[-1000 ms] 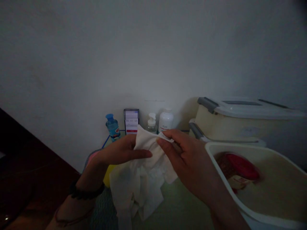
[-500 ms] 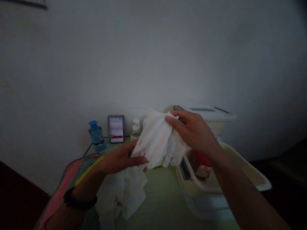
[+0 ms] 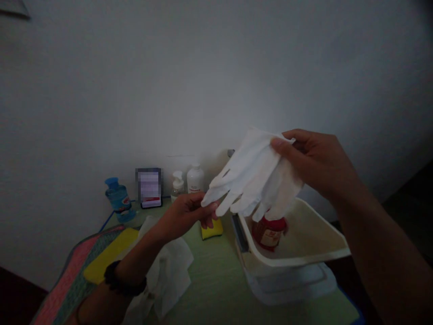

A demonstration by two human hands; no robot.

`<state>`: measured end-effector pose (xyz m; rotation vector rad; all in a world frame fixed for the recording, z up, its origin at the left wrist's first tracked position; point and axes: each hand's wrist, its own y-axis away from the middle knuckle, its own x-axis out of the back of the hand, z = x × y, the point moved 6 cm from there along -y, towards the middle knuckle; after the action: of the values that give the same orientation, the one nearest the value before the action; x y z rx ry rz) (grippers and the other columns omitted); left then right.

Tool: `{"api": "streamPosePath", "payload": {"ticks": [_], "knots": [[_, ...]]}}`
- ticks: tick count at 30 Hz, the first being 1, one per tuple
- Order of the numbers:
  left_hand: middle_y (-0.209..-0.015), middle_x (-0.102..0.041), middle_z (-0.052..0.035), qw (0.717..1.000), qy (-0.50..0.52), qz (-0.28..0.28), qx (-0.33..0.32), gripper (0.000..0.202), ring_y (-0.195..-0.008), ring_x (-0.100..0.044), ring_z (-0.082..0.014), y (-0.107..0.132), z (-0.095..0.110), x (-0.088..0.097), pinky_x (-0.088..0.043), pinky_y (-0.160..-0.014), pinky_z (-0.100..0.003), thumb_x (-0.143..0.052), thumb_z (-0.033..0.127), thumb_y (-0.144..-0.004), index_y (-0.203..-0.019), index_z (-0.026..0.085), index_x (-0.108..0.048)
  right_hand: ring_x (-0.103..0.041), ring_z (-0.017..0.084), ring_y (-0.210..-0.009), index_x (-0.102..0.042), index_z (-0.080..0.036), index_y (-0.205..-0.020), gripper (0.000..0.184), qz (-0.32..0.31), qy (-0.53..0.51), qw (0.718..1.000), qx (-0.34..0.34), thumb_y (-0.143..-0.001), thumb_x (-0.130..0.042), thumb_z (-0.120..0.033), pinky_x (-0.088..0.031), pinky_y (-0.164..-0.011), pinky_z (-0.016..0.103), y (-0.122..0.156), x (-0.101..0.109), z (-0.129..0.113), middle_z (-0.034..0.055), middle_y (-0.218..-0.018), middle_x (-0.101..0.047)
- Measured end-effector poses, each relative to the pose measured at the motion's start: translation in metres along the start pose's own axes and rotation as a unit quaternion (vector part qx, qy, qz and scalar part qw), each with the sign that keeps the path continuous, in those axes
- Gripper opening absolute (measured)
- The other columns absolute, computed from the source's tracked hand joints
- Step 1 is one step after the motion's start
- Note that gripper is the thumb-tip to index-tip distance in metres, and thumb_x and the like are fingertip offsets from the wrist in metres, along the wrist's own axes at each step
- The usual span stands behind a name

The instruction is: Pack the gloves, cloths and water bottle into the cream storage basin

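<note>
White gloves (image 3: 250, 171), more than one layered together, hang in the air above the green tabletop (image 3: 213, 275). My right hand (image 3: 314, 158) pinches them at the cuff end, thumb on top. At the lower left, my left hand (image 3: 192, 212) pinches a glove's fingertip between thumb and fingers. The other glove fingers dangle loose over the rim of a cream plastic bin (image 3: 324, 225). Inside that bin sits a red package (image 3: 270, 232) with a pale label. Below my left forearm lies a crumpled white cloth (image 3: 172, 271).
A blue bottle (image 3: 120, 201), a phone (image 3: 150, 187), a clear pump bottle (image 3: 177, 183) and a white bottle (image 3: 195, 178) stand along the wall. A yellow sponge (image 3: 212, 229) lies mid-table. At left are a yellow cloth (image 3: 108, 257) and a pink-green towel (image 3: 77, 262). A clear lid (image 3: 291, 284) lies under the bin.
My right hand has carried the gloves right and slightly up, spreading them so their fingers show. My left hand has shifted from the glove's edge to a fingertip. The view has moved a little.
</note>
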<state>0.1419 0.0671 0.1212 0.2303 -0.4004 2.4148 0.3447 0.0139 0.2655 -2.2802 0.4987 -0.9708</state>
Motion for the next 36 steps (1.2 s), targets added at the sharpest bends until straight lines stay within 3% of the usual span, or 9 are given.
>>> {"api": "streamPosePath", "payload": {"ticks": [4, 7, 10, 14, 18, 22, 27, 31, 36], "knots": [[-0.094, -0.065, -0.0064, 0.979, -0.200, -0.024, 0.018, 0.024, -0.082, -0.062, -0.0167, -0.010, -0.038, -0.017, -0.051, -0.073, -0.030, -0.052, 0.035, -0.083, -0.098, 0.017, -0.058, -0.048, 0.009, -0.039, -0.067, -0.020, -0.077, 0.017, 0.026, 0.008, 0.999, -0.033, -0.079, -0.061, -0.036, -0.032, -0.032, 0.019, 0.005, 0.019, 0.022, -0.0029, -0.054, -0.058], [-0.122, -0.054, -0.0117, 0.914, -0.403, -0.046, 0.022, 0.041, -0.114, -0.050, -0.0227, -0.014, -0.077, -0.029, -0.041, -0.097, -0.037, -0.054, 0.032, -0.081, -0.119, 0.017, -0.051, -0.048, 0.009, -0.039, -0.066, -0.021, -0.077, 0.016, 0.036, 0.015, 0.999, -0.033, -0.079, -0.061, -0.036, -0.032, -0.033, 0.018, 0.007, 0.027, 0.035, -0.0034, -0.054, -0.058], [-0.123, -0.054, -0.0133, 0.896, -0.439, -0.055, 0.041, 0.050, -0.113, -0.051, -0.0262, -0.014, -0.108, -0.035, -0.039, -0.098, -0.041, -0.055, 0.026, -0.079, -0.128, 0.017, -0.046, -0.049, 0.009, -0.043, -0.065, -0.021, -0.078, 0.017, 0.047, 0.024, 0.998, -0.024, -0.080, -0.060, -0.037, -0.033, -0.035, 0.019, 0.010, 0.033, 0.045, -0.0028, -0.058, -0.059], [-0.121, -0.053, -0.0186, 0.882, -0.468, -0.026, 0.057, 0.055, -0.113, -0.051, -0.0305, -0.014, -0.120, -0.023, -0.038, -0.096, -0.047, -0.049, 0.012, -0.075, -0.130, 0.012, -0.044, -0.049, 0.010, -0.047, -0.064, -0.020, -0.076, 0.021, 0.060, 0.059, 0.996, -0.013, -0.081, -0.058, -0.039, -0.035, -0.040, 0.021, 0.015, 0.042, 0.055, -0.0012, -0.064, -0.059], [-0.131, -0.046, -0.0159, 0.884, -0.468, 0.002, 0.020, 0.051, -0.125, -0.039, -0.0322, -0.016, -0.096, -0.017, -0.029, -0.104, -0.051, -0.052, 0.012, -0.071, -0.122, 0.016, -0.050, -0.048, 0.010, -0.048, -0.065, -0.019, -0.075, 0.024, 0.024, 0.041, 0.998, -0.032, -0.081, -0.058, -0.041, -0.035, -0.042, 0.021, 0.020, 0.037, 0.062, -0.0013, -0.063, -0.058], [-0.132, -0.046, -0.0127, 0.942, -0.325, 0.028, -0.077, 0.046, -0.123, -0.043, -0.0242, -0.017, -0.033, -0.038, -0.034, -0.103, -0.045, -0.047, 0.030, -0.086, -0.130, 0.021, -0.036, -0.052, 0.011, -0.051, -0.065, -0.019, -0.073, 0.028, -0.107, -0.013, 0.993, -0.041, -0.082, -0.056, -0.044, -0.038, -0.046, 0.021, 0.024, 0.010, 0.058, -0.0018, -0.064, -0.060], [-0.120, -0.054, -0.0129, 0.972, -0.158, 0.087, -0.153, 0.071, -0.110, -0.053, -0.0222, -0.028, 0.039, -0.064, -0.046, -0.091, -0.038, -0.064, 0.035, -0.076, -0.133, 0.019, -0.025, -0.054, 0.010, -0.053, -0.066, -0.018, -0.077, 0.028, -0.227, -0.069, 0.970, -0.058, -0.082, -0.056, -0.044, -0.039, -0.047, 0.020, 0.033, -0.006, 0.047, -0.0016, -0.065, -0.062], [-0.072, -0.060, 0.0009, 0.981, -0.086, 0.110, -0.137, 0.017, -0.066, -0.060, -0.0122, -0.041, 0.062, -0.069, -0.051, -0.065, -0.026, -0.056, 0.028, -0.082, -0.093, 0.017, -0.050, -0.053, 0.010, -0.050, -0.066, -0.020, -0.078, 0.026, -0.243, -0.119, 0.957, -0.101, -0.080, -0.058, -0.044, -0.040, -0.045, 0.020, 0.038, 0.007, 0.045, -0.0023, -0.065, -0.062], [-0.074, -0.062, 0.0003, 0.987, -0.085, 0.070, -0.117, 0.012, -0.068, -0.060, -0.0123, -0.052, 0.065, -0.076, -0.050, -0.063, -0.024, -0.055, 0.029, -0.081, -0.077, 0.018, -0.052, -0.054, 0.010, -0.058, -0.066, -0.020, -0.076, 0.026, -0.246, -0.079, 0.962, -0.084, -0.079, -0.060, -0.045, -0.039, -0.050, 0.020, 0.035, 0.021, 0.052, -0.0021, -0.069, -0.061]]}}
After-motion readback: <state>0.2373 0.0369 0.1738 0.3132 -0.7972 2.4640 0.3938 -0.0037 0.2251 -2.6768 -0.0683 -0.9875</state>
